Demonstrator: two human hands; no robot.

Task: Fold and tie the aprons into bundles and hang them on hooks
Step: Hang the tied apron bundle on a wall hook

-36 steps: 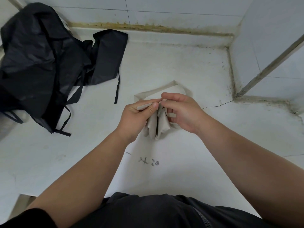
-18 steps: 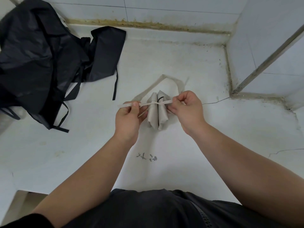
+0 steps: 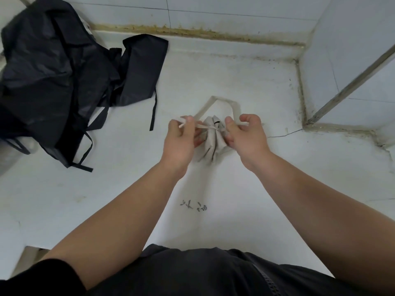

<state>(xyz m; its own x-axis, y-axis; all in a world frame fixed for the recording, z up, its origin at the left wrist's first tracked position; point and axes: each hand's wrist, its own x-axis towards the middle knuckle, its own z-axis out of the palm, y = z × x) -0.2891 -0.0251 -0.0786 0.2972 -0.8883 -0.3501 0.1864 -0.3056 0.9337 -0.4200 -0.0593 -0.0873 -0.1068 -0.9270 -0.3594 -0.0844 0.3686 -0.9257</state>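
Observation:
A beige apron bundle [image 3: 210,144] lies folded on the white counter [image 3: 245,86] between my hands. Its thin strap crosses the bundle's top in a knot. My left hand [image 3: 178,144] pinches the left end of the strap, just left of the bundle. My right hand [image 3: 249,137] pinches the right end, just right of it. The strap is drawn taut between both hands. The apron's neck loop [image 3: 215,101] lies flat on the counter beyond the bundle.
A heap of black aprons [image 3: 53,77] with loose straps covers the counter's back left. Tiled walls close the back and the right side, with a metal frame edge [image 3: 350,82] at right. Dark scribbles [image 3: 194,207] mark the counter near me.
My hands have moved apart from the bundle's middle, each drawing a strap end outward. The knot has tightened across the bundle's top.

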